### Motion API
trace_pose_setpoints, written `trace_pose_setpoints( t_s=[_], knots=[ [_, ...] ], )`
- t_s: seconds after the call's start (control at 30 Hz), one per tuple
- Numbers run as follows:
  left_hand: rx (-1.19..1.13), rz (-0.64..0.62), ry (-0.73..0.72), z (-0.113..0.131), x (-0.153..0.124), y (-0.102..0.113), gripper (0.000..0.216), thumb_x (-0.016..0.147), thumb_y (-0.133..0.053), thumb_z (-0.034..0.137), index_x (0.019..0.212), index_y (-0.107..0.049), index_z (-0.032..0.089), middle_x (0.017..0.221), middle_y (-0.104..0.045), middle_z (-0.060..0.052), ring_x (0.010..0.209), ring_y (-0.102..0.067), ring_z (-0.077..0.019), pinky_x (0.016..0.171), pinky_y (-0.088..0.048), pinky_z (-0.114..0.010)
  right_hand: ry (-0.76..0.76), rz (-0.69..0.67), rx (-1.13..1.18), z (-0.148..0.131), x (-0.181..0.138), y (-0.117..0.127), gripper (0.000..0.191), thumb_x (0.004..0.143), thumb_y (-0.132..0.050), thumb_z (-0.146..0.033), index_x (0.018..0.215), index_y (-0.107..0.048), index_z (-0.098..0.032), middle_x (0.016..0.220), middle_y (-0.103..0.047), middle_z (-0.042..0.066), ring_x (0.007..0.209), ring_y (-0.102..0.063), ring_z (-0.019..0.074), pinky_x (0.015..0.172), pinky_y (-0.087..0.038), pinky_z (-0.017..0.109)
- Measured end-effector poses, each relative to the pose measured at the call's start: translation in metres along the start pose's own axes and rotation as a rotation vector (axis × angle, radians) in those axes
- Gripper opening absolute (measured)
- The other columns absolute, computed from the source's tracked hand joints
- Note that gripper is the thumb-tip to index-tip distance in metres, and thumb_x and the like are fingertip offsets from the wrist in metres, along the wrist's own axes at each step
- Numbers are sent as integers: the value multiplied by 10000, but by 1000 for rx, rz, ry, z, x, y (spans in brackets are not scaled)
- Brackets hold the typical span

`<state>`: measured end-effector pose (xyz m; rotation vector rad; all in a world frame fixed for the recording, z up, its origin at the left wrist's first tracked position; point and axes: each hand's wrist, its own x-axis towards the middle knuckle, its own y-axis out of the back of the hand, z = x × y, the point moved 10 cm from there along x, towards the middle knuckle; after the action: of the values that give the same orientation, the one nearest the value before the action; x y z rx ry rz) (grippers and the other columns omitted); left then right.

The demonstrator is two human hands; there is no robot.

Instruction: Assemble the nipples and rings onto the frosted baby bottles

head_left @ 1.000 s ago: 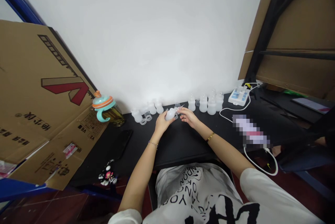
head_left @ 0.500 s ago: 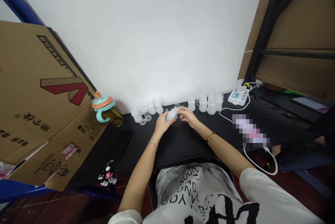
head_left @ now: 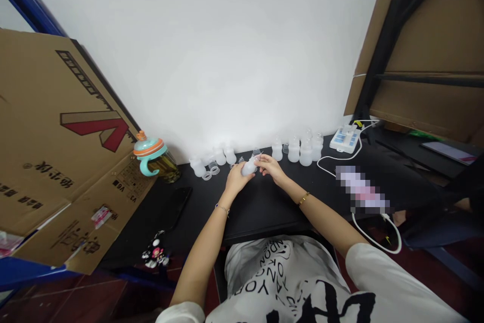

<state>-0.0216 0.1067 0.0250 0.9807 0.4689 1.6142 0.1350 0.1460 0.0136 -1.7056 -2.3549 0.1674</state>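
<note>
My left hand [head_left: 235, 180] is wrapped round a small translucent white bottle [head_left: 248, 166], held just above the black table [head_left: 260, 202]. Fingers of my right hand [head_left: 271, 167] pinch at the bottle's top end, where a small clear cap or nipple piece [head_left: 256, 154] sits. Both hands meet near the table's far middle. A loose group of similar white bottles [head_left: 217, 156] and clear rings lies to the left of my hands. A row of upright bottles with nipples [head_left: 298, 149] stands to the right.
A teal and orange sippy cup [head_left: 153, 157] stands at the left, beside a large cardboard box [head_left: 56, 151]. A dark phone [head_left: 177, 203] lies on the table. A white power strip [head_left: 345, 138] with its cable sits at the back right, by a black rack.
The bottle has tilted a little more upright in my left hand, and my right fingers have shifted slightly at its top. Otherwise nothing has moved.
</note>
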Motion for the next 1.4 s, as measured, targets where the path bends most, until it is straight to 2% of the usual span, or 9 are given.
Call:
trace_pose_setpoints(
  t_s=[0.13,0.37,0.53,0.73,0.97,1.4],
  knots=[
    [-15,-10,-5,3,-1,-1,540,802,-831,327,1307,-691,198,1230,-727,-115,1138,-672,-292,992,-501,-394,28,4,-35,-3,0,-1,315,715,-853,-329,964,-716,-193,954,-737,26,532,-545,53,387,-413,144],
    [-49,-47,14,7,-3,-1,456,828,-811,367,1236,-704,195,1180,-755,-105,1089,-707,-295,943,-518,-375,-18,3,-54,1,-1,-2,293,775,-832,-315,1014,-711,-197,869,-728,11,516,-562,63,381,-422,145],
    [-49,-72,19,8,-5,-3,474,853,-784,416,1265,-688,202,1149,-766,-99,1064,-723,-302,909,-528,-367,-12,11,-83,1,-1,-2,300,768,-851,-265,1017,-698,-196,849,-717,-1,504,-563,66,363,-424,150],
    [-57,-44,-15,14,-6,-2,618,840,-803,423,1391,-618,215,1275,-741,-114,1143,-707,-315,974,-526,-384,9,3,-83,1,1,-2,339,763,-869,-272,1041,-689,-198,877,-724,6,499,-569,65,364,-432,153],
    [-65,-32,-36,17,-6,0,561,863,-776,458,1354,-625,233,1188,-758,-77,1050,-731,-281,915,-533,-352,5,21,-70,2,1,1,329,799,-841,-307,1055,-668,-197,819,-686,-13,508,-569,71,369,-435,153],
    [-15,-45,-42,19,-7,-1,594,864,-775,419,1413,-621,254,1290,-739,-92,1145,-707,-308,974,-523,-372,-24,30,-103,4,0,2,287,807,-830,-302,1023,-673,-196,742,-660,-26,494,-568,75,362,-427,153]
  ],
)
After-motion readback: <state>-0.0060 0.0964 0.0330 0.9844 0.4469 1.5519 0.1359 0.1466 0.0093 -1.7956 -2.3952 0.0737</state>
